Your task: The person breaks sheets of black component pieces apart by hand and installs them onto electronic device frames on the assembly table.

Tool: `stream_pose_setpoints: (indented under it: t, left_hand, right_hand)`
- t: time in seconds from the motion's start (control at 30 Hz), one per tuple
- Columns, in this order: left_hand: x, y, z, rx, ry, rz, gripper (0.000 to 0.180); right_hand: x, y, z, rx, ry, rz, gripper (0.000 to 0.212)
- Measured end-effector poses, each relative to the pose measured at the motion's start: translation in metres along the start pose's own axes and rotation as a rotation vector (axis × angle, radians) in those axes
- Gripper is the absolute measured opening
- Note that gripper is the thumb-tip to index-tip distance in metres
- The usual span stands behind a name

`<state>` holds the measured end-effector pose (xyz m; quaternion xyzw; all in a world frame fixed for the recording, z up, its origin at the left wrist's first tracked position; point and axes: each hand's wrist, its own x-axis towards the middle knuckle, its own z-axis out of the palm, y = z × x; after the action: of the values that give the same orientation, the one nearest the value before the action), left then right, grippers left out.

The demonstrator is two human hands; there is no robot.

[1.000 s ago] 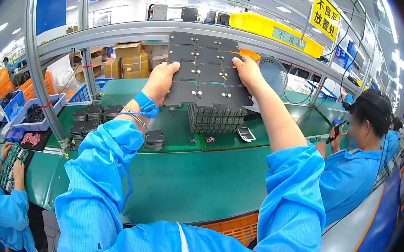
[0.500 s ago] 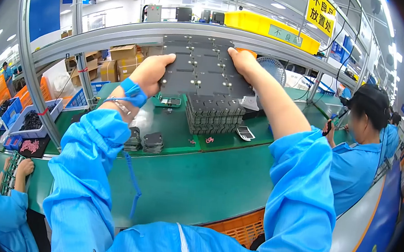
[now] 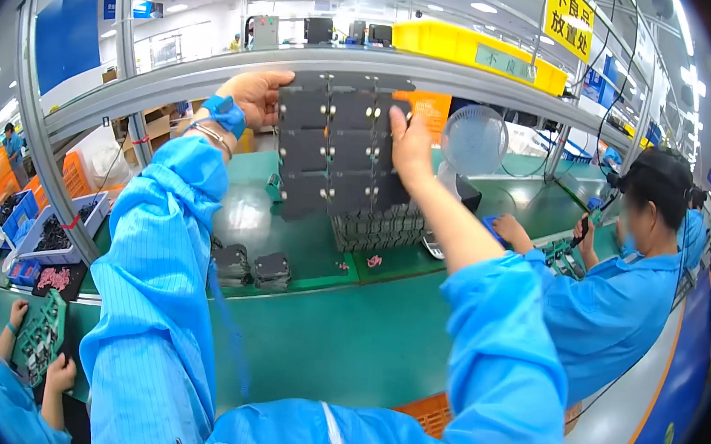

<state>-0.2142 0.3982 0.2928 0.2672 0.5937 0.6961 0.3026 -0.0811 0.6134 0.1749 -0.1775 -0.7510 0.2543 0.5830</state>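
I hold up a dark grey panel [image 3: 344, 148] of joined rectangular boards with small shiny tabs along the seams. My left hand [image 3: 258, 97] grips its upper left edge, thumb on top. At the right edge is my right hand [image 3: 412, 146], thumb on the near face and other fingers hidden behind. Under and behind the panel, a stack of similar panels [image 3: 380, 230] stands on the green bench, partly covered. Two small piles of dark pieces, one pile [image 3: 233, 263] beside another pile [image 3: 272, 270], lie nearer to me. A blue strap [image 3: 225, 114] circles my left wrist.
A metal rail [image 3: 216, 67] crosses behind my hands, with a yellow bin [image 3: 441, 44] above it. A round fan [image 3: 475, 139] stands beyond. One co-worker [image 3: 623, 291] sits at right; another's hand [image 3: 61, 373] holds a green board [image 3: 43, 337] at left. A bin [image 3: 59, 232] holds black parts.
The panel has turned more upright to face me and sits slightly lower. My right hand has shifted down along its edge. The right co-worker's other hand now shows over the bench.
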Motion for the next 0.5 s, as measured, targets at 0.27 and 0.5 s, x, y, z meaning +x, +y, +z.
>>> stream_pose_setpoints:
  t: [0.27, 0.5]
  left_hand:
    - [-0.005, 0.0, 0.013, 0.1, 0.159, -0.016, 0.02]
    - [-0.015, -0.02, 0.023, -0.135, 0.235, 0.153, 0.015]
  right_hand:
    - [-0.003, 0.006, -0.037, -0.029, -0.247, -0.014, 0.054]
    - [-0.011, 0.055, -0.153, -0.486, -0.271, 0.106, 0.056]
